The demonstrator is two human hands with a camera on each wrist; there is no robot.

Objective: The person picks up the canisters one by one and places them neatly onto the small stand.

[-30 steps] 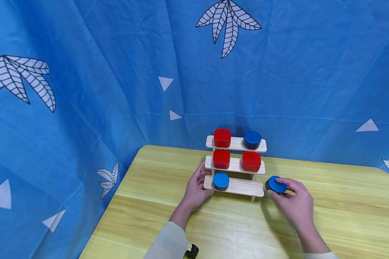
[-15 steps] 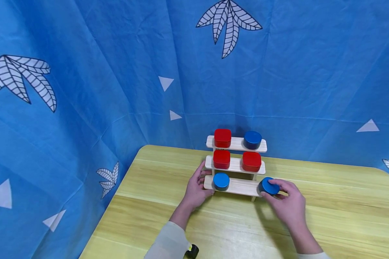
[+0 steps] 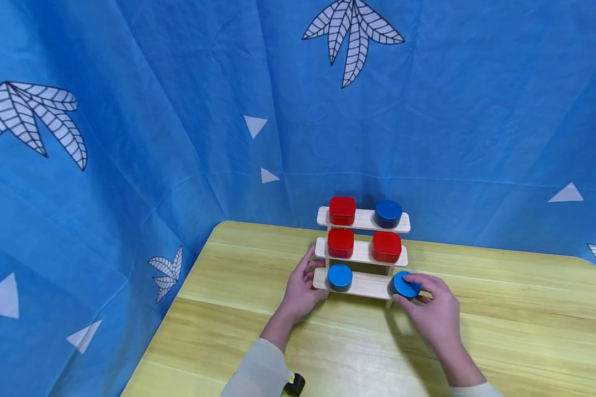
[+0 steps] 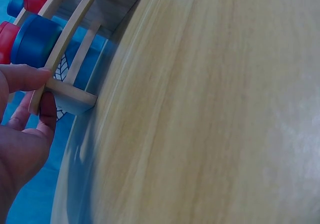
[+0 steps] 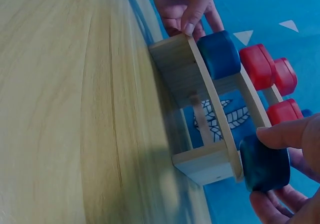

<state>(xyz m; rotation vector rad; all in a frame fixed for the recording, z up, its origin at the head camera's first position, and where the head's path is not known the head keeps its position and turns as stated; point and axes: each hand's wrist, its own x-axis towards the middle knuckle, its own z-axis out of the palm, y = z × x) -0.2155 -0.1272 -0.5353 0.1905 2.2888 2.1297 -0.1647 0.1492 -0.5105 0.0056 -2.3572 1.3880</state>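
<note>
A three-tier wooden display shelf (image 3: 365,285) stands on the table. My left hand (image 3: 300,292) grips the left end of its lowest tier, thumb at the front edge and fingers behind, as the left wrist view shows. My right hand (image 3: 434,309) holds a round blue tin (image 3: 405,284) between thumb and fingers, over the right end of that tier. In the right wrist view this tin (image 5: 265,164) is right at the board's end. Another round blue tin (image 3: 340,277) sits at the tier's left end, close to my left hand.
Two red square tins, left (image 3: 340,243) and right (image 3: 387,246), occupy the middle tier. On the top tier are a red square tin (image 3: 342,210) and a blue round one (image 3: 388,213). A blue patterned curtain (image 3: 318,121) hangs behind the table (image 3: 536,309). A small black object (image 3: 294,384) lies near my left sleeve.
My right hand has carried the blue tin leftward, from beside the shelf to over the right end of the lowest tier. My left hand keeps its grip on the shelf.
</note>
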